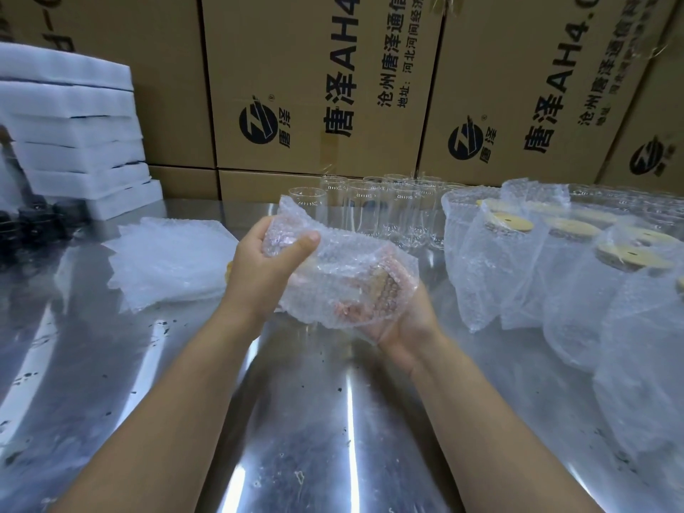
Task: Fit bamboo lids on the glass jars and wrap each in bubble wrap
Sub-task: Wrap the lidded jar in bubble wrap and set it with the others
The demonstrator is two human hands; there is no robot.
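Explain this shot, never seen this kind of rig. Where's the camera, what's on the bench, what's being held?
There is no machine here. One wide-angle camera sits on a person's head and looks forward and down, so the two bare forearms are the wearer's own.

The left hand grips one end of a bubble-wrapped jar, which is held on its side above the table. The right hand cradles the other end from below, where a bamboo lid shows through the wrap.

On the steel table there is a stack of bubble wrap sheets on the left. Bare glass jars stand at the back, and finished wrapped jars with lids are on the right. Cardboard boxes and white foam blocks stand behind.
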